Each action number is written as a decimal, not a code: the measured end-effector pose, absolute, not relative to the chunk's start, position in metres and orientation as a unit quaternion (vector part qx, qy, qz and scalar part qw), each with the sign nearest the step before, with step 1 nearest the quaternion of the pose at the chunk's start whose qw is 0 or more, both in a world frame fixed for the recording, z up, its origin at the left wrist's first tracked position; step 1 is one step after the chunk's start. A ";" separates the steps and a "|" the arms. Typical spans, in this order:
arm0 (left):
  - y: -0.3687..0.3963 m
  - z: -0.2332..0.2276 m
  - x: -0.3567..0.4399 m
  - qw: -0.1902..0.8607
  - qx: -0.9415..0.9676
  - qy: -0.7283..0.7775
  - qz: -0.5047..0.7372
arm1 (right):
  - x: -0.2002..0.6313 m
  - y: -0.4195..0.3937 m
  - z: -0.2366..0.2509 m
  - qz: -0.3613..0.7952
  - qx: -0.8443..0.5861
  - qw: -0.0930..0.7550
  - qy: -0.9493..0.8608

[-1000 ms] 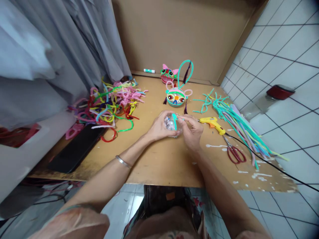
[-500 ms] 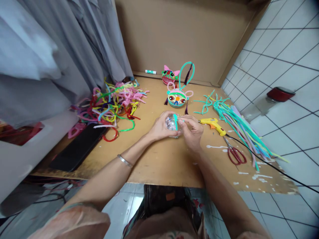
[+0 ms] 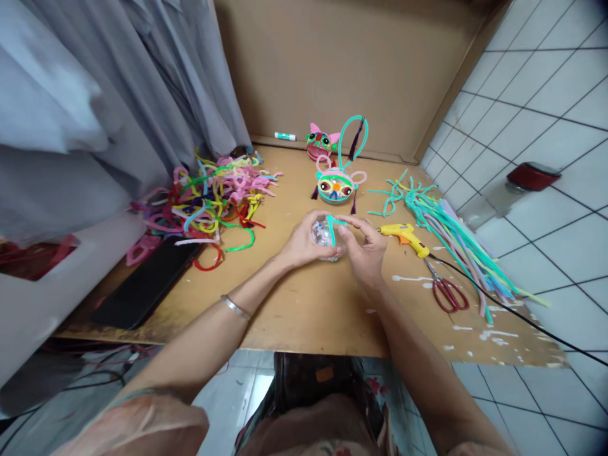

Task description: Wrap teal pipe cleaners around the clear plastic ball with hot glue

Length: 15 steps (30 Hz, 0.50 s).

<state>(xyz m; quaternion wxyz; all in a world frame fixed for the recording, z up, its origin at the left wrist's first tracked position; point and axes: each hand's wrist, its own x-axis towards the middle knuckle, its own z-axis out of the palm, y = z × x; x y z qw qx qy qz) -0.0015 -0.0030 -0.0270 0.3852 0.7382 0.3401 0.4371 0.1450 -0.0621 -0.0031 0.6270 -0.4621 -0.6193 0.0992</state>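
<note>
My left hand [image 3: 304,240] is wrapped round a clear plastic ball [image 3: 322,233] above the middle of the table. A teal pipe cleaner [image 3: 332,235] runs over the ball's face, and its upper end bends off to the right. At that end are the bent fingers of my right hand [image 3: 365,244], closed on the pipe cleaner against the ball's right side. Just beyond stands a decorated animal-head ball [image 3: 335,187] with pink loop ears, big eyes and a tall teal loop. Behind it sits a smaller red head [image 3: 320,144] with pink pointed ears.
Right of my hands lie a yellow glue gun [image 3: 405,237] with a black cord, red-handled scissors [image 3: 449,292] and a bundle of pipe cleaners [image 3: 456,234]. At left are a tangled pipe-cleaner heap [image 3: 218,196] and a black phone [image 3: 147,285]. A glue stick [image 3: 285,136] rests at the back.
The pipe cleaner's upper end now shows bent out to the right, where my right fingers covered it before. My right fingers have shifted slightly on the ball; my left hand keeps its hold.
</note>
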 end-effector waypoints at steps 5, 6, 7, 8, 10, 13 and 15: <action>-0.003 -0.025 -0.001 0.402 0.731 0.339 0.435 | 0.144 -0.063 -0.005 0.118 -0.454 0.624 -0.625; -0.003 -0.024 -0.002 0.406 0.727 0.348 0.431 | 0.144 -0.062 -0.006 0.118 -0.461 0.615 -0.629; -0.002 -0.024 -0.002 0.406 0.720 0.361 0.432 | 0.145 -0.060 -0.008 0.111 -0.472 0.603 -0.634; -0.001 -0.023 -0.002 0.405 0.714 0.372 0.434 | 0.147 -0.058 -0.010 0.093 -0.488 0.589 -0.637; 0.001 -0.023 -0.003 0.406 0.706 0.383 0.435 | 0.154 -0.052 -0.014 0.053 -0.543 0.539 -0.642; 0.004 -0.022 -0.004 0.420 0.687 0.401 0.436 | 0.175 -0.045 -0.016 -0.019 -0.674 0.430 -0.601; 0.006 -0.022 -0.004 0.437 0.671 0.409 0.437 | 0.195 -0.043 -0.016 -0.069 -0.744 0.344 -0.568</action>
